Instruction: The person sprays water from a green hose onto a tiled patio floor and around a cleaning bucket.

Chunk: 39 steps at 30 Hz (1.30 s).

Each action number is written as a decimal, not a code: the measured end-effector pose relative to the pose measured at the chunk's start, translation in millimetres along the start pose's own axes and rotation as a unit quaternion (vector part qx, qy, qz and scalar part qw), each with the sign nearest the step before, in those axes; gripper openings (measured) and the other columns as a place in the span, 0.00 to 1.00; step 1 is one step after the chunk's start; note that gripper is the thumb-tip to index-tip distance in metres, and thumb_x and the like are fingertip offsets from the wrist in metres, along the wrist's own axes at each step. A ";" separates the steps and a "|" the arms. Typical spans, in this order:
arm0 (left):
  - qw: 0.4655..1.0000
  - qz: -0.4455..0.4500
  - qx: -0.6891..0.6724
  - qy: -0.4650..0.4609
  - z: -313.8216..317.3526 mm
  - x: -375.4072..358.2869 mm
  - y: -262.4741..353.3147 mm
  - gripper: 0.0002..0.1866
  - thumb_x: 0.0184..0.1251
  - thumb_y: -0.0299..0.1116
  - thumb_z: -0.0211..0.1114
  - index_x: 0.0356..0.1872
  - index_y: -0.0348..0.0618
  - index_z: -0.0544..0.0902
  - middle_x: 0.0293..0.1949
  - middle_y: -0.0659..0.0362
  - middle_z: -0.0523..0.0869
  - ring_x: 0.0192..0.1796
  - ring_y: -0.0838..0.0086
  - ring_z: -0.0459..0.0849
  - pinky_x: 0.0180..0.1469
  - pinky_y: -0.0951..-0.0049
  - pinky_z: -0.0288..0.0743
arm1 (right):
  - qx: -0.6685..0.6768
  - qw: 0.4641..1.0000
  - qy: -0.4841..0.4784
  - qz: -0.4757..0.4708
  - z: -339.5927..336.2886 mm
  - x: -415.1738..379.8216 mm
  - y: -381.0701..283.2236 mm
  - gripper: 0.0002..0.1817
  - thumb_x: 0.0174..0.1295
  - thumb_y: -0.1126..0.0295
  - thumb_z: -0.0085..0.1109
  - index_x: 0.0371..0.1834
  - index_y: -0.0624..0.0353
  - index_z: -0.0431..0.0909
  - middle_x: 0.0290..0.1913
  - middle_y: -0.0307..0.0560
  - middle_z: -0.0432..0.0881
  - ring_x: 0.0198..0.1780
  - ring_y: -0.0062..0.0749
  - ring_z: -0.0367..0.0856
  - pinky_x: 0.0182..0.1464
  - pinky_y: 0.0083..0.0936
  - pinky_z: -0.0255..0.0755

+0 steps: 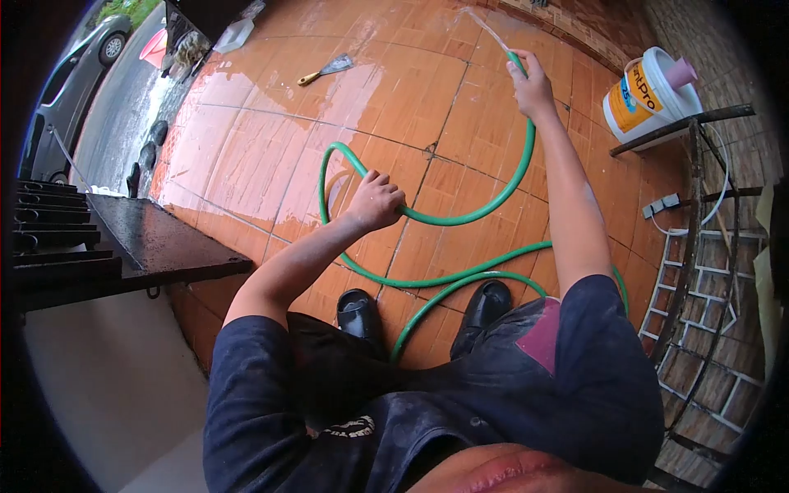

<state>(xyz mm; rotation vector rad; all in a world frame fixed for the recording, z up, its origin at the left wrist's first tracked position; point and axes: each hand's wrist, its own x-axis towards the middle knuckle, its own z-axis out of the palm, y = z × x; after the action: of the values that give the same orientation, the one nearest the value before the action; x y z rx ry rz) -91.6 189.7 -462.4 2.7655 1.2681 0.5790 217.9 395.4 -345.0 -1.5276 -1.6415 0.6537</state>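
Nearest the camera, two black shoes (485,302) stand on the wet orange tile floor (263,156), and loops of the green hose (460,218) run between and around them. A little farther out, the left hand (376,200) grips a middle stretch of the hose from above; its fingers (386,187) are curled together over the tube, which passes under the knuckles and bends into a loop to the left of the hand. From there the hose sweeps rightward and upward in a wide arc to the right hand (532,85), held out at arm's length. The right hand's fingers (519,72) are wrapped tight around the hose's end, the tube emerging just above them, and a thin stream of water (485,26) shoots from it up and to the left. Beyond the left hand, well apart from the hose, a yellow-handled scraper (325,69) lies on the tiles. At far right, a white bucket (651,97) sits beside the brick wall (699,33).
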 end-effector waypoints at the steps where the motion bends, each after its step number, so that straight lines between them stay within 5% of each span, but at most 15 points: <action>1: 1.000 -0.001 0.007 -0.002 1.2 0.2 0.7 0.07 0.42 0.35 0.71 0.20 0.54 0.80 0.21 0.66 0.79 0.34 0.69 0.76 0.44 0.64 0.66 | 0.007 1.000 -0.026 -0.002 1.1 -0.9 -5.3 0.16 0.69 0.58 0.55 0.57 0.47 0.73 0.28 0.47 0.79 0.32 0.36 0.80 0.36 0.34 0.73; 5: 1.000 -0.006 0.013 -0.009 2.6 -0.1 0.3 0.07 0.42 0.35 0.71 0.20 0.54 0.80 0.21 0.66 0.78 0.34 0.70 0.76 0.43 0.64 0.66 | -0.003 0.998 0.020 -0.067 6.4 -3.3 -21.4 0.15 0.69 0.58 0.54 0.57 0.46 0.74 0.28 0.46 0.78 0.29 0.34 0.78 0.34 0.32 0.72; 7: 1.000 0.001 0.001 -0.006 0.8 0.0 -0.5 0.07 0.42 0.35 0.71 0.20 0.54 0.80 0.21 0.66 0.78 0.34 0.70 0.76 0.43 0.65 0.66 | 0.054 0.994 -0.059 -0.078 13.9 -1.5 -22.1 0.13 0.71 0.62 0.54 0.56 0.47 0.74 0.18 0.29 0.64 0.14 0.15 0.58 0.16 0.21 0.51; 10: 1.000 0.020 -0.006 -0.007 0.4 0.4 1.4 0.07 0.41 0.35 0.70 0.19 0.54 0.79 0.21 0.66 0.78 0.33 0.70 0.76 0.42 0.65 0.66 | 0.098 0.976 -0.194 0.010 15.5 -15.0 -33.5 0.13 0.70 0.61 0.54 0.56 0.46 0.73 0.18 0.28 0.60 0.14 0.16 0.57 0.15 0.21 0.51; 13: 0.999 0.047 -0.011 -0.023 5.4 -2.6 6.0 0.07 0.41 0.36 0.69 0.19 0.54 0.79 0.21 0.66 0.78 0.33 0.70 0.76 0.42 0.65 0.65 | 0.001 0.958 -0.279 0.062 32.3 -38.8 -32.0 0.13 0.70 0.61 0.53 0.55 0.48 0.73 0.30 0.41 0.76 0.24 0.23 0.70 0.24 0.27 0.64; 17: 0.990 0.110 -0.060 -0.068 10.7 -10.9 15.2 0.08 0.43 0.38 0.67 0.17 0.53 0.75 0.20 0.65 0.76 0.33 0.69 0.76 0.41 0.65 0.65 | -0.073 0.910 -0.401 0.082 86.6 -76.0 -0.3 0.13 0.69 0.61 0.53 0.55 0.49 0.74 0.31 0.42 0.79 0.26 0.26 0.74 0.27 0.30 0.68; 19: 0.986 0.128 -0.068 -0.078 11.8 -14.8 21.0 0.09 0.43 0.38 0.67 0.16 0.52 0.74 0.19 0.65 0.76 0.33 0.69 0.76 0.41 0.65 0.65 | -0.030 0.900 -0.435 -0.002 116.1 -97.7 16.2 0.13 0.70 0.61 0.52 0.53 0.51 0.72 0.25 0.37 0.74 0.19 0.24 0.68 0.21 0.27 0.64; 22: 0.981 0.155 -0.065 -0.101 11.1 -18.3 31.1 0.09 0.44 0.39 0.66 0.16 0.52 0.76 0.19 0.65 0.77 0.33 0.68 0.77 0.41 0.64 0.66 | -0.032 0.945 -0.309 -0.099 150.6 -105.4 27.4 0.13 0.69 0.62 0.53 0.53 0.54 0.73 0.35 0.47 0.81 0.32 0.36 0.80 0.36 0.34 0.73; 23: 0.975 0.163 -0.047 -0.141 11.1 -20.0 35.2 0.08 0.44 0.39 0.66 0.16 0.52 0.77 0.19 0.65 0.78 0.33 0.69 0.78 0.41 0.64 0.66 | -0.031 0.943 -0.315 -0.100 154.7 -105.0 30.8 0.13 0.69 0.62 0.53 0.53 0.54 0.73 0.35 0.47 0.81 0.32 0.36 0.80 0.36 0.34 0.73; 25: 0.960 0.160 -0.002 -0.229 7.8 -19.2 44.9 0.07 0.47 0.40 0.65 0.18 0.51 0.82 0.22 0.63 0.83 0.34 0.68 0.83 0.39 0.62 0.71 | -0.044 0.961 -0.272 -0.005 146.4 -106.2 -0.6 0.16 0.68 0.62 0.53 0.57 0.52 0.72 0.38 0.60 0.83 0.41 0.53 0.83 0.45 0.41 0.75; 29: 0.897 0.106 0.002 -0.430 10.4 -12.3 76.3 0.08 0.53 0.39 0.65 0.28 0.49 0.87 0.30 0.60 0.88 0.39 0.63 0.88 0.37 0.60 0.79 | 0.006 0.937 -0.334 -0.101 165.8 -120.5 -4.1 0.16 0.69 0.62 0.52 0.57 0.52 0.72 0.40 0.61 0.83 0.44 0.57 0.83 0.46 0.44 0.75; 31: 0.867 0.101 -0.034 -0.487 -2.0 -5.4 95.7 0.09 0.56 0.37 0.64 0.33 0.49 0.89 0.34 0.57 0.89 0.41 0.60 0.89 0.39 0.59 0.81 | -0.083 0.909 -0.393 -0.108 173.9 -126.4 -19.6 0.17 0.69 0.60 0.51 0.57 0.51 0.71 0.42 0.62 0.83 0.46 0.61 0.82 0.45 0.48 0.75; 36: 0.807 0.127 -0.077 -0.572 38.7 -20.8 153.1 0.10 0.59 0.34 0.63 0.37 0.45 0.89 0.40 0.52 0.89 0.41 0.57 0.88 0.41 0.56 0.81 | -0.059 0.952 -0.298 -0.029 214.2 -122.1 -23.2 0.17 0.69 0.59 0.51 0.59 0.48 0.70 0.44 0.64 0.83 0.48 0.63 0.80 0.48 0.50 0.74; 37: 0.759 0.148 -0.122 -0.623 48.0 -23.3 162.7 0.11 0.60 0.34 0.63 0.40 0.42 0.87 0.42 0.51 0.88 0.41 0.57 0.88 0.41 0.55 0.81 | -0.058 0.957 -0.282 -0.016 220.6 -124.6 -27.2 0.18 0.68 0.58 0.51 0.59 0.47 0.70 0.44 0.64 0.83 0.49 0.63 0.80 0.48 0.49 0.74; 39: 0.706 0.165 -0.167 -0.669 66.4 -21.5 184.5 0.13 0.60 0.34 0.64 0.42 0.39 0.86 0.43 0.50 0.88 0.41 0.56 0.88 0.40 0.54 0.81 | -0.040 0.937 -0.344 -0.042 235.9 -143.4 -33.6 0.18 0.68 0.58 0.51 0.59 0.46 0.70 0.44 0.65 0.82 0.48 0.63 0.80 0.48 0.49 0.74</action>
<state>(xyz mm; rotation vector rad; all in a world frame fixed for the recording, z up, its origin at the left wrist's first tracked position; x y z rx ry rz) 52.3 58.8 -495.3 2.0644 0.2406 -0.9908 1.4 282.9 -478.3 -1.3469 -2.2533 1.1793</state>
